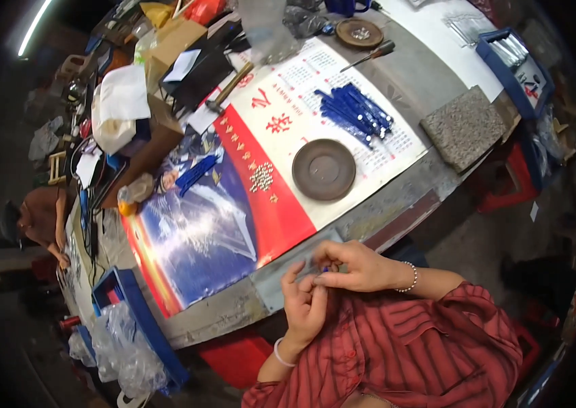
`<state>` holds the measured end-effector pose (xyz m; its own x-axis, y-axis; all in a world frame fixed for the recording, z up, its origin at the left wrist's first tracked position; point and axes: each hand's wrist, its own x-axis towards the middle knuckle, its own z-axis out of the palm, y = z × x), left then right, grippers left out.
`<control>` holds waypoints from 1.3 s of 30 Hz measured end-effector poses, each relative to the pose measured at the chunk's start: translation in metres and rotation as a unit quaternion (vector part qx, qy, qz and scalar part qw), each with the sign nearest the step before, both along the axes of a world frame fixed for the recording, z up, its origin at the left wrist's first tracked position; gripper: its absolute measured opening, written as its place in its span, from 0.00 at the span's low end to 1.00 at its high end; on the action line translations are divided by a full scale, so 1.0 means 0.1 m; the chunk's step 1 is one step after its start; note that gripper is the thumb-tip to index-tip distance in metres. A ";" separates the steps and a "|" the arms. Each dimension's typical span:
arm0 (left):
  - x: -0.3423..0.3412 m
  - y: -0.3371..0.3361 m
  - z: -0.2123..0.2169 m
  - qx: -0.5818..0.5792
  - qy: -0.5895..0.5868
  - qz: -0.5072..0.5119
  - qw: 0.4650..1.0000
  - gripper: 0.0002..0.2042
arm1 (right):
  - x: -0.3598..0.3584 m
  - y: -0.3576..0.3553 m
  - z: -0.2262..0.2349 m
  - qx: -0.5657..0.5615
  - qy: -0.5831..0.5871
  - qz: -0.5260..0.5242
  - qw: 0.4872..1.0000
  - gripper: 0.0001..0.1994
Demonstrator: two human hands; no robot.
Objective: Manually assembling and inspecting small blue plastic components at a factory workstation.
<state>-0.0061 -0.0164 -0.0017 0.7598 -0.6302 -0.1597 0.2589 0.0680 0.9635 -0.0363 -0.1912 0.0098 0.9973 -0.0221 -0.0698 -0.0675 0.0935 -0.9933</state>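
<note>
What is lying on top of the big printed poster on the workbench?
On the poster lie a round brown dish, a bundle of blue sticks, a heap of small silvery beads and a few more blue sticks. The bench surface under the poster is covered.

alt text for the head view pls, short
Both hands, left hand and right hand, pinch a tiny blue piece together at the edge of a grey worktable. On the table's poster lie a round brown dish, a pile of blue sticks and small silver beads.
</note>
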 end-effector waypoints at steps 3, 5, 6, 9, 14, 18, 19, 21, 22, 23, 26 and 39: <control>0.21 -0.14 0.18 0.048 -0.013 -0.074 0.996 0.31 | -0.08 -0.26 0.09 -0.031 0.001 0.014 0.999 0.06; 0.38 -0.24 0.27 0.178 -0.382 -0.077 0.904 0.34 | -0.11 -0.52 0.12 0.013 0.046 -0.064 0.997 0.04; 0.46 -0.24 0.28 0.175 -0.384 -0.075 0.903 0.34 | -0.12 -0.67 0.16 0.015 0.043 -0.139 0.989 0.03; 0.64 -0.23 0.36 0.125 -0.404 0.023 0.906 0.34 | 0.03 -1.18 0.02 -0.150 -0.056 -0.330 0.930 0.03; 0.72 -0.02 0.40 0.059 -0.183 0.121 0.974 0.28 | 0.51 -1.73 -0.37 -0.360 -0.081 -0.411 0.834 0.02; 0.93 0.34 0.28 0.129 -0.245 0.114 0.954 0.19 | 0.63 -1.80 -0.46 -0.555 -0.099 -0.369 0.739 0.05; 1.02 0.35 0.31 0.137 -0.263 0.129 0.946 0.15 | 0.62 -1.79 -0.47 -0.572 -0.086 -0.361 0.732 0.05; 1.29 0.49 0.20 0.181 -0.290 0.130 0.931 0.12 | 0.60 -1.78 -0.49 -0.589 -0.075 -0.340 0.729 0.06; 1.45 0.52 0.16 0.209 -0.312 0.108 0.920 0.10 | 0.56 -1.79 -0.47 -0.594 -0.074 -0.331 0.730 0.07; 1.59 0.49 0.17 0.232 -0.342 0.109 0.904 0.09 | 0.54 -1.81 -0.45 -0.605 -0.074 -0.317 0.726 0.06; 2.12 0.33 0.04 0.262 -0.424 0.085 0.863 0.08 | 0.49 -1.73 -0.31 -0.572 -0.085 -0.320 0.751 0.05; 3.11 0.05 -0.50 0.355 -0.447 -0.021 0.821 0.08 | -0.16 -0.80 0.26 -0.482 -0.067 -0.265 0.832 0.05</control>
<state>0.3051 -0.0113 -0.0513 0.7531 -0.6485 0.1106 -0.5850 -0.5834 0.5634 -0.0521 -0.2710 0.0354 0.8272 -0.4421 0.3467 -0.1527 -0.7708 -0.6185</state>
